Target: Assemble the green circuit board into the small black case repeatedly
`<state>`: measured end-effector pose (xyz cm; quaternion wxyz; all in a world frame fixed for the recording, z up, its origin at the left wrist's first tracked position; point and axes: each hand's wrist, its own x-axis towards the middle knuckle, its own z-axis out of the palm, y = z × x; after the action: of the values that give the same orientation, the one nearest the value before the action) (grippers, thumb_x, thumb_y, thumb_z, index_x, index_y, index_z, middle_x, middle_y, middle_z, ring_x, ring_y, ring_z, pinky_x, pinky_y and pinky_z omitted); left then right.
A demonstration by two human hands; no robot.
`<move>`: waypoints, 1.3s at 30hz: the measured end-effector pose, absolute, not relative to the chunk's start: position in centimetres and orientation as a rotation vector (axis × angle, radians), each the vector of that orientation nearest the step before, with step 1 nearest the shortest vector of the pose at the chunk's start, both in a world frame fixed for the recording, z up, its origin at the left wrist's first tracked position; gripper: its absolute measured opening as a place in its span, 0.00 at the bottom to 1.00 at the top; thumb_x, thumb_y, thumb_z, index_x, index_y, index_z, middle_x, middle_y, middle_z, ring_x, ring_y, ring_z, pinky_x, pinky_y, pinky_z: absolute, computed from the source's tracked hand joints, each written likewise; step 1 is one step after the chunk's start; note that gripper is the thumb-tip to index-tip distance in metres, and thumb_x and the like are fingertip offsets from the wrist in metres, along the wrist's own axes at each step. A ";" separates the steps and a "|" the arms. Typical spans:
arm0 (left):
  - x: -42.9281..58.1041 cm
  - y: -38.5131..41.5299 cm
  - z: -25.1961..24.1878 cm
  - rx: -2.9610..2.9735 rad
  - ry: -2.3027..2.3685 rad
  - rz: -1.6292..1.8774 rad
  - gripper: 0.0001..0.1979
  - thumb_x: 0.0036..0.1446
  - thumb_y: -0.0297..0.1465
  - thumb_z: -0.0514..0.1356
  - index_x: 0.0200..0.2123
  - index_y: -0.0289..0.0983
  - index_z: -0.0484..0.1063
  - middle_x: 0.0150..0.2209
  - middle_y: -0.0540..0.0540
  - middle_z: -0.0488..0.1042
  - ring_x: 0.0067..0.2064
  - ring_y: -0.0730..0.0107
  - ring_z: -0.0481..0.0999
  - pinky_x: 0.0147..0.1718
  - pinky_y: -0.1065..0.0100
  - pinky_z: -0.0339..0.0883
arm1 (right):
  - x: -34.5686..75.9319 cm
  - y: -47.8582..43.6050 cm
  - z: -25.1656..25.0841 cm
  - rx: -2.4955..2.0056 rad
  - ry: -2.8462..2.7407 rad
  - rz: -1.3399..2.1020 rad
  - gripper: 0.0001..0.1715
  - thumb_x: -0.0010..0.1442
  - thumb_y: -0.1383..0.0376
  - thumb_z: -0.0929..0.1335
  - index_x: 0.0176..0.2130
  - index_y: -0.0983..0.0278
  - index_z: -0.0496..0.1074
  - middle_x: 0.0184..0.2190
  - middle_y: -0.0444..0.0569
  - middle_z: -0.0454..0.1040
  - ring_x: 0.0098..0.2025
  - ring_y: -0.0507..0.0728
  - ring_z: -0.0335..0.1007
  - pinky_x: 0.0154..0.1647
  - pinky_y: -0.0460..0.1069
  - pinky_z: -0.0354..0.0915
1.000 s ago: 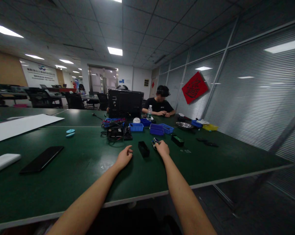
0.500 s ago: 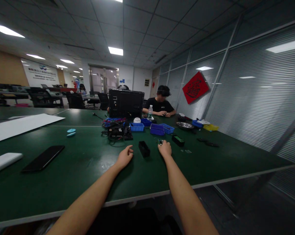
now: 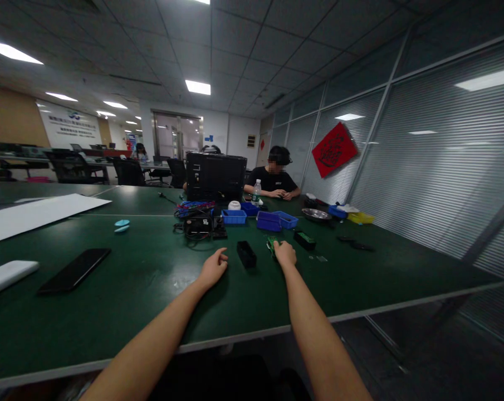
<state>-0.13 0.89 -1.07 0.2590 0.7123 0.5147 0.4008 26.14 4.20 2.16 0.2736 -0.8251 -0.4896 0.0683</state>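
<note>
My right hand is stretched out over the green table, its fingers closed on a small green circuit board held on edge. My left hand rests on the table with its fingers loosely curled and nothing in it. A small black open box stands between the two hands, nearer the left. A dark block with a green top lies just right of my right hand.
Blue bins, a tangle of cables and a black case stand further back. A phone and a white slab lie at the left. Another person sits at the far side.
My right hand has moved a little forward and right, turning the small board it holds from flat to on edge. My left hand has stayed in place.
</note>
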 end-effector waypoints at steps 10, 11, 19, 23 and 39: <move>-0.1 0.8 -0.9 1.923 1.406 1.092 0.24 0.46 0.24 0.53 0.50 0.36 0.62 0.37 0.48 0.73 0.35 0.75 0.71 0.39 0.72 0.63 | 25.3 4.1 1.6 -2.269 -1.391 0.089 0.28 0.51 0.55 0.64 0.46 0.71 0.66 0.45 0.63 0.64 0.47 0.65 0.62 0.42 0.54 0.61; -0.1 0.9 -1.0 1.926 1.402 1.093 0.24 0.46 0.24 0.53 0.50 0.36 0.62 0.37 0.47 0.73 0.35 0.75 0.71 0.39 0.72 0.63 | 25.3 4.1 1.6 -2.261 -1.388 0.092 0.27 0.51 0.56 0.63 0.46 0.71 0.66 0.45 0.63 0.64 0.47 0.65 0.63 0.41 0.53 0.61; 0.0 0.8 -1.0 1.935 1.398 1.088 0.25 0.46 0.24 0.52 0.51 0.34 0.62 0.37 0.47 0.73 0.34 0.74 0.71 0.38 0.72 0.63 | 21.9 3.1 3.1 -1.733 -1.397 0.048 0.20 0.56 0.59 0.59 0.43 0.69 0.66 0.41 0.56 0.68 0.45 0.57 0.64 0.47 0.47 0.57; 0.0 0.8 -1.0 1.946 1.397 1.085 0.25 0.46 0.24 0.52 0.51 0.35 0.61 0.37 0.47 0.73 0.35 0.74 0.70 0.39 0.72 0.62 | 18.7 2.1 3.4 -1.595 -1.505 0.060 0.21 0.57 0.59 0.58 0.45 0.68 0.65 0.43 0.54 0.66 0.45 0.57 0.63 0.46 0.47 0.57; 0.1 1.2 -1.5 1.957 1.391 1.081 0.25 0.46 0.24 0.52 0.51 0.35 0.61 0.37 0.47 0.72 0.35 0.75 0.71 0.38 0.73 0.62 | 16.5 1.1 2.7 -1.883 -1.764 -0.231 0.23 0.57 0.60 0.59 0.51 0.65 0.61 0.42 0.55 0.65 0.45 0.58 0.61 0.43 0.49 0.55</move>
<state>0.14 1.16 -1.49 0.2515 0.7193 0.5114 0.3973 16.48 1.14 2.69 0.2719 -0.6995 -0.6554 -0.0858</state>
